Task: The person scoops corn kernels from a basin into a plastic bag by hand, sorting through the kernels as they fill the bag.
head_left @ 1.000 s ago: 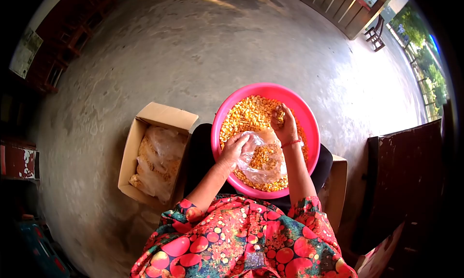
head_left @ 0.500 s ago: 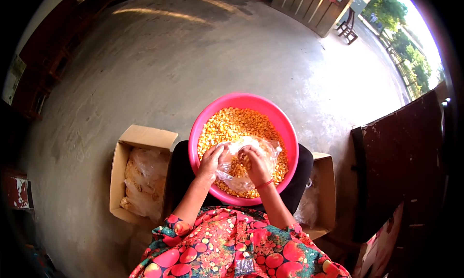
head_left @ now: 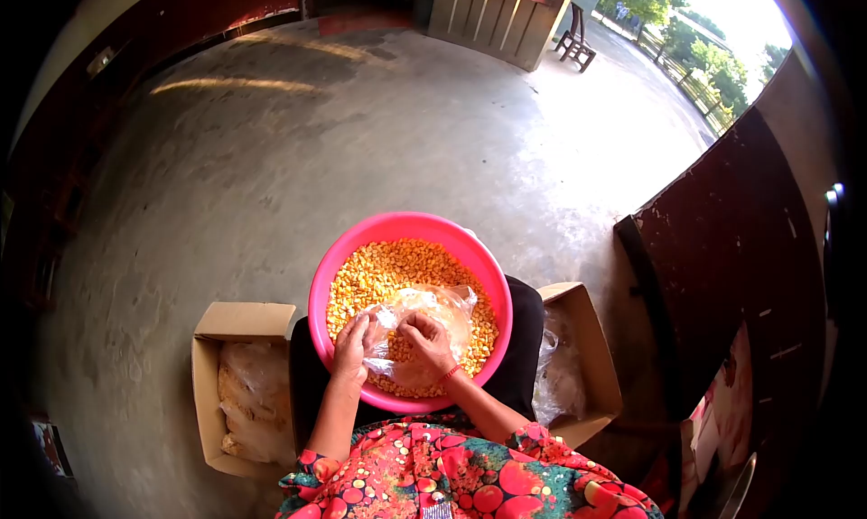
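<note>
A pink basin (head_left: pixel 318 293) rests on my lap, holding a broad layer of yellow-orange corn kernels (head_left: pixel 397 259). Over the kernels, within the basin, lies a clear plastic bag (head_left: pixel 442 304) with some corn in or under it. My left hand (head_left: pixel 354 343) is closed on the bag's left edge, fingers partly hidden. Close beside it, my right hand (head_left: pixel 426 340), with a red band at the wrist, has its fingers curled together at the bag's near side. They seem to pinch the plastic; whether kernels are also between them is hidden.
By my left leg stands an open cardboard box (head_left: pixel 209 411) with filled clear bags (head_left: pixel 257 397). Another cardboard box (head_left: pixel 591 356) with clear plastic (head_left: pixel 555 375) is by my right leg. A wooden chair (head_left: pixel 575 41) stands near the bright doorway, and a dark red panel (head_left: pixel 722 239) rises at right.
The view has shifted, so basin and boxes appear lower and the basin further left. My right hand has drawn its fingers together over the bag; my left hand keeps hold of its edge.
</note>
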{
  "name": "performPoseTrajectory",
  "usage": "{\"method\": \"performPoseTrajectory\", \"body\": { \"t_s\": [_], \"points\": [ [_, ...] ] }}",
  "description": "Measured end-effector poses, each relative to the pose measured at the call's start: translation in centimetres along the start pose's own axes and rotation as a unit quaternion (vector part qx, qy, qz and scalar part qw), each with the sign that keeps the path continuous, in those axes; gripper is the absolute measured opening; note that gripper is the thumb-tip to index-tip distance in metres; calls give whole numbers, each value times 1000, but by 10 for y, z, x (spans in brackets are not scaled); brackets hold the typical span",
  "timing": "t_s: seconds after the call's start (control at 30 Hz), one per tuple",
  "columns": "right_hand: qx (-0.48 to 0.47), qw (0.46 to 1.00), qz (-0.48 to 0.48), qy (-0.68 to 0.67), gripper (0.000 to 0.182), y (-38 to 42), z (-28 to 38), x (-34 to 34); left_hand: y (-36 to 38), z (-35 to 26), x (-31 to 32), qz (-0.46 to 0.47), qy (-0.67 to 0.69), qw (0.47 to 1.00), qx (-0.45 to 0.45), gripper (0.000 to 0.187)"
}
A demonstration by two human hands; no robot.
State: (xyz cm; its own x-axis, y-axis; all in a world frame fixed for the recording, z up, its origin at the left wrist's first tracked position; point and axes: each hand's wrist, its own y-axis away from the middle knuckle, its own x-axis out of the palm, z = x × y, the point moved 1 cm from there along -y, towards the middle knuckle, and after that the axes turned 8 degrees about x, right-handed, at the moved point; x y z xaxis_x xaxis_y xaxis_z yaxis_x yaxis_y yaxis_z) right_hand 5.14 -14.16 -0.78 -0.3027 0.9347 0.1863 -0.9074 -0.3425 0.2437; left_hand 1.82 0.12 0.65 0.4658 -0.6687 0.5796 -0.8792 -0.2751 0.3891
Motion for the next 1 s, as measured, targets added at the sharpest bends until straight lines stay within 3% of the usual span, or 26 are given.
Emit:
{"method": "performPoseTrajectory", "body": {
  "t_s": [0.13,0.23,0.27,0.3,0.37,0.4,0.53,0.63,0.77,0.83,1.0],
  "points": [
    [4,1000,-1,-8,12,1,17,7,-3,1,5,-6,-26,1000,8,13],
    [10,999,17,-34,13,-9,41,14,-1,1,12,-80,1,997,22,14],
    [-3,1000,16,-22,14,-15,50,16,-3,5,9,-67,-27,996,48,15],
    [-16,1000,16,-9,14,-22,58,17,-4,3,-6,14,-47,999,6,17],
    [-48,998,6,35,15,-44,68,22,-1,-2,-6,58,-28,998,-18,17],
    [-44,996,8,82,16,-59,63,21,0,-1,-3,26,-52,998,-6,18],
    [-107,942,40,316,15,-99,46,25,-4,8,-9,31,-48,998,31,17],
    [-222,843,2,489,27,-111,31,33,0,4,1,-16,-34,999,30,16],
    [-208,828,-9,521,35,-112,15,47,0,5,0,-6,-29,999,32,16],
    [-222,795,11,565,34,-116,7,50,1,3,3,-22,-32,999,28,16],
    [-258,781,24,568,18,-114,-4,43,0,4,-1,32,-24,999,30,16]
  ]
}}
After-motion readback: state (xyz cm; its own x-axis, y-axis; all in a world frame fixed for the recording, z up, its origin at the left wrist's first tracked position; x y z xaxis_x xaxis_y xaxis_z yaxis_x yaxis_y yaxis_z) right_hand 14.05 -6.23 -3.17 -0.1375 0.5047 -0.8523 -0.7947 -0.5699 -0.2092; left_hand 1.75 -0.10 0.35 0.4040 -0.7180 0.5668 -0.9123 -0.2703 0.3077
